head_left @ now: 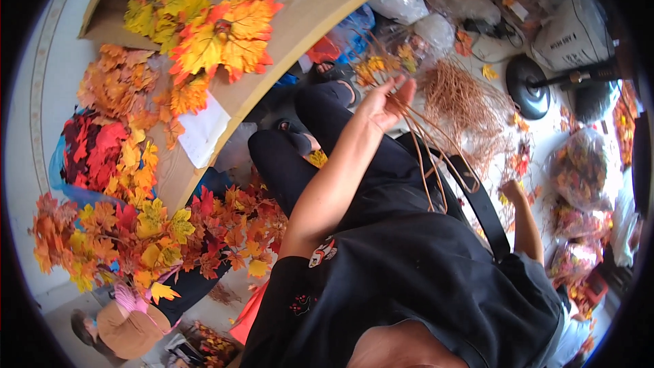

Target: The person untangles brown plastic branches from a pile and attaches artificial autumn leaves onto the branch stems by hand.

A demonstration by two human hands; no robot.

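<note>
The left hand (385, 103) is raised in front of the body, its fingers (403, 88) pinched around the top of a small bundle of thin brown wire stems (428, 163) that hang down across the black-clothed lap. The right hand (512, 191) reaches down low on the right toward the floor; its fingers are mostly hidden, so I cannot tell whether they are clenched or released.

Beyond the raised hand, a large loose heap of bare brown stems (458, 99) lies on the floor, with clear plastic bags of leaves (579, 167) to the right and a black fan base (530, 85) farther off.

On the left, the wooden desk (300, 20) carries piles of yellow and orange artificial maple leaves (221, 37). Nearer, a thick mass of finished leafy branches (157, 228) in orange, red and yellow lies below the desk edge.

Judging from this, a good share of branches already carry leaves, while the stems in hand are bare and the floor heap is large, so plenty appears left.
</note>
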